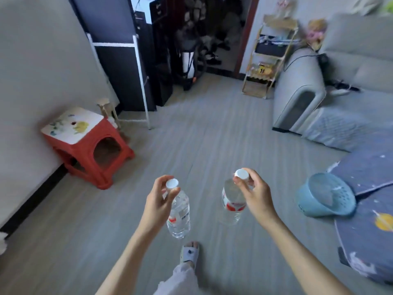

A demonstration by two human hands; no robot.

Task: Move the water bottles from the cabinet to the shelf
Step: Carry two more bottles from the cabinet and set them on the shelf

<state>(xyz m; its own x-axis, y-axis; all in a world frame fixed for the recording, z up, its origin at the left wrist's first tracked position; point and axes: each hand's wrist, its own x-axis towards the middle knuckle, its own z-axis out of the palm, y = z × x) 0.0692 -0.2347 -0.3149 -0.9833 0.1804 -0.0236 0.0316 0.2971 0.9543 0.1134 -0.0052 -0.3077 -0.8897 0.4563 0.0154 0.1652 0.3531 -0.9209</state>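
Note:
I carry two clear water bottles with white caps and red-and-white labels above the grey floor. My left hand (156, 202) pinches the neck of the left bottle (179, 216) just under its cap. My right hand (254, 193) pinches the cap of the right bottle (231, 202), which hangs below the fingers. Both bottles hang roughly upright, apart from each other. A gold wire shelf (269, 58) with several tiers stands far ahead at the right, beside the sofa. No cabinet is recognisable in view.
A red stool (89, 150) with a white top stands against the left wall. A white frame rack (138, 81) and dark appliances stand at the back. A grey sofa (314, 86) fills the right side, a blue basket (325, 195) sits on a dark blue cover. My slippered foot (190, 252) is below.

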